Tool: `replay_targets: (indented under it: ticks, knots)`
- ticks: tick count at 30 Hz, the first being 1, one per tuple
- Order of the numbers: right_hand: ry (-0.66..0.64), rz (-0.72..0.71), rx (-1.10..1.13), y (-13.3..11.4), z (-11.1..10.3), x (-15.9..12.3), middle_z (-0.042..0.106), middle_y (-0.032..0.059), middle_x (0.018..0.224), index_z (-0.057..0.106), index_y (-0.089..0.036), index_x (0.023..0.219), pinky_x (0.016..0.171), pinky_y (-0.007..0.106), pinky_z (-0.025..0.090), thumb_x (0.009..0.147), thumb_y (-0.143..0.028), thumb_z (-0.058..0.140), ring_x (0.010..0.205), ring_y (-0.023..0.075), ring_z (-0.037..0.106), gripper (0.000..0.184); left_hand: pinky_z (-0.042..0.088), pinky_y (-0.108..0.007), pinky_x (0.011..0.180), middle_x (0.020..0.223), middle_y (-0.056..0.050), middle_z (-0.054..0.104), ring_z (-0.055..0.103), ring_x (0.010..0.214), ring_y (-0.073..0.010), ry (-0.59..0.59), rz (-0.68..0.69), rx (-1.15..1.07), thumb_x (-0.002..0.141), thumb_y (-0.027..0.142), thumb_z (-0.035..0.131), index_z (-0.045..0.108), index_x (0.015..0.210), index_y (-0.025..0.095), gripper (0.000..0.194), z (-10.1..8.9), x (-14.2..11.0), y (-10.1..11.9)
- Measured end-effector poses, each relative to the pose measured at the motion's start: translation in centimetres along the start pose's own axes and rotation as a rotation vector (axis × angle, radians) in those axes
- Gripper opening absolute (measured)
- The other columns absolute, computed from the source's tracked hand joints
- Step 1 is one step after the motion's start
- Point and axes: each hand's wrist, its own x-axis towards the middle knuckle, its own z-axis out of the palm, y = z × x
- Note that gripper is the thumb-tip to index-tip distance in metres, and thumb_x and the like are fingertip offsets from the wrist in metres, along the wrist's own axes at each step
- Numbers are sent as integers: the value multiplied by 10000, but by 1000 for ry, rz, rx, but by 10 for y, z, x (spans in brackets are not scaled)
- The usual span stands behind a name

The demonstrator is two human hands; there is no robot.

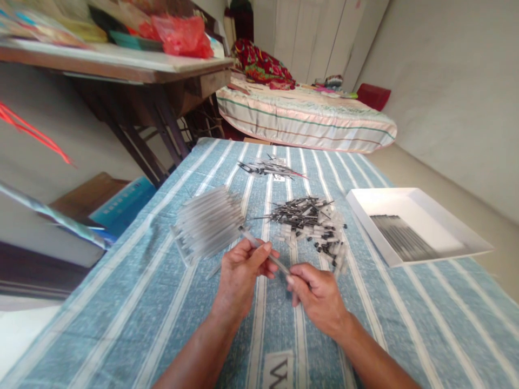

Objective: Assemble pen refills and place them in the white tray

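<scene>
- L hand [239, 273]: is closed w/ thumb and fingers on the slim tube [279, 265], which looks greyish and see-through; it holds the middle part.
- R hand [318, 297]: is also closed, w/ thumb and bent fingers pinching the near end of the same tube.
- The tube is tilted, its far end pointing up-left to the tube pile [208, 219]; it is btwn the 2 hands, above the cloth [162, 319]. If the far end touches the pile, I cannot tell.
- The tube pile lies on the cloth, L of the hands, many pcs side by side, a bit blurred.
- Beyond the R hand is the parts heap [302, 210]: thin dark pcs at the back, small clear & black pcs nearer.
- Farther on the cloth is a small group of dark sticks [271, 166], w/ 1 red pc at its R side.
- On the R side stands the white box [454, 232], open on top; inside, a row of dark slim pcs [399, 235] lies against its near side.
- Cloth is blue w/ white stripes; some dark lettering shows at the near edge.
- Bkgd: bed [308, 119] behind, side table [198, 64] on the L w/ red bag [184, 37].
</scene>
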Motion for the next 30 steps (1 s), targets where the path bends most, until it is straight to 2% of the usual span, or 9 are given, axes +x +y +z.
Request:
replay_targets:
  ticks: [6, 11, 13, 17, 22, 24, 27, 29, 30]
  knots:
    - [53, -44, -79, 4, 2, -2, 548, -22, 512, 545, -191, 755, 473, 218, 424, 847, -292, 455, 421, 104, 515, 164, 451, -222, 456, 633, -24, 667, 561, 461, -103, -12, -9, -11, 670, 284, 681, 601, 689, 132, 172, 2, 1, -6]
    - [-18, -30, -138, 0, -2, 5, 533, -25, 500, 549, -183, 701, 455, 200, 384, 854, -286, 448, 429, 96, 496, 211, 446, -218, 463, 639, -7, 662, 546, 462, -94, -31, -32, -6, 674, 266, 685, 593, 693, 138, 158, 3, 1, -4]
    - [-41, -106, -234, -6, -6, 11, 570, -10, 563, 569, -182, 702, 525, 198, 405, 866, -271, 436, 510, 102, 537, 229, 453, -218, 488, 641, -2, 664, 555, 483, -96, -36, -33, 4, 675, 266, 689, 599, 705, 143, 155, 3, 1, -3]
    - [-53, -276, -486, -18, -13, 20, 635, 13, 717, 614, -195, 762, 661, 206, 419, 875, -208, 406, 696, 122, 586, 237, 433, -204, 469, 571, 11, 636, 538, 489, -103, -122, -29, 79, 662, 284, 701, 634, 702, 149, 156, 4, 2, -3]
    - [-36, -302, -630, -19, -22, 19, 614, 1, 661, 608, -191, 708, 621, 200, 405, 830, -188, 455, 647, 116, 567, 195, 459, -232, 508, 557, 3, 636, 557, 537, -137, -164, -44, 182, 627, 350, 711, 662, 758, 155, 240, 7, 2, -2]
    - [19, -274, -651, -16, -41, 18, 601, 6, 648, 606, -178, 681, 598, 198, 397, 829, -201, 461, 623, 111, 556, 208, 471, -248, 538, 624, -4, 670, 566, 558, -146, -116, -45, 265, 612, 370, 714, 662, 849, 162, 319, 7, 3, 0]
    - [161, -119, -762, -4, -96, 21, 625, 22, 723, 636, -170, 760, 618, 200, 396, 856, -221, 433, 629, 104, 558, 231, 471, -253, 556, 702, -5, 697, 571, 583, -151, 10, -16, 391, 590, 381, 709, 653, 884, 171, 366, 3, 7, 3]
    - [251, 81, -968, 9, -144, 26, 654, 38, 824, 651, -185, 799, 662, 216, 391, 860, -263, 431, 739, 134, 588, 242, 467, -250, 557, 699, -1, 697, 577, 602, -157, 62, 6, 424, 584, 376, 695, 650, 841, 173, 331, -1, 11, 6]
    - [263, 233, -1084, 17, -168, 29, 662, 38, 861, 654, -199, 805, 667, 218, 385, 864, -289, 422, 793, 146, 594, 257, 466, -248, 559, 687, 3, 694, 577, 602, -156, 68, 12, 432, 588, 370, 687, 647, 825, 174, 311, -2, 13, 8]
